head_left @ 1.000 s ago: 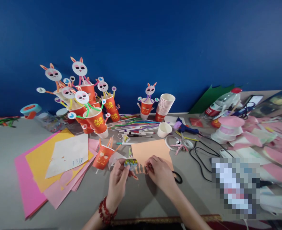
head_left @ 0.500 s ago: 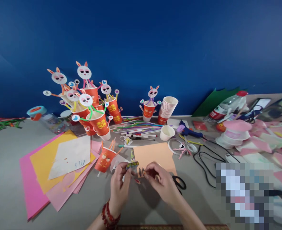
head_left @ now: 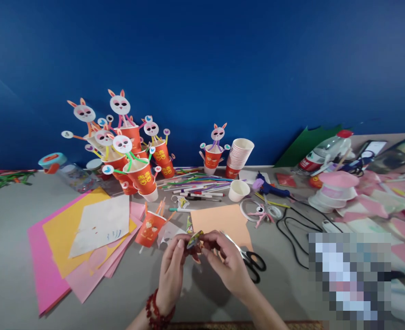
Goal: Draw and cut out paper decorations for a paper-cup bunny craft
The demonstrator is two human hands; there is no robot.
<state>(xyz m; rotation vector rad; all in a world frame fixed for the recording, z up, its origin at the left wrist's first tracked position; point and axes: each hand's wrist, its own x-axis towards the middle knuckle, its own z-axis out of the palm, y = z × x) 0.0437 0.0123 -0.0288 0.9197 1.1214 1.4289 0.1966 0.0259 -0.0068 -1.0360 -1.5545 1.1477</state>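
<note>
My left hand [head_left: 173, 264], with a red bead bracelet [head_left: 158, 311] at the wrist, grips a small yellow-green patterned strip [head_left: 195, 239]. The strip is tilted, and its exact kind is too small to tell. My right hand [head_left: 228, 262] is closed, its fingertips meeting the strip's right end; whatever they pinch is hidden. Just below the fingers shows a small white-and-pink paper ear [head_left: 196, 259]. Beyond both hands lies a peach paper sheet [head_left: 219, 220]. Scissors [head_left: 254, 263] with black handles rest beside my right hand. A red paper cup [head_left: 150, 229] with orange strips leans to the left.
Rabbit-faced cups [head_left: 144, 176] stand at the back left, with another rabbit cup [head_left: 212, 158] near a cup stack [head_left: 240, 156]. Coloured sheets [head_left: 51, 275] lie left. A blue glue gun [head_left: 273, 189], black cable [head_left: 292, 220] and plastic bottle [head_left: 326, 149] are on the right.
My right hand has moved left and up against my left hand. The patterned strip has turned from flat to tilted. More of the scissors now shows.
</note>
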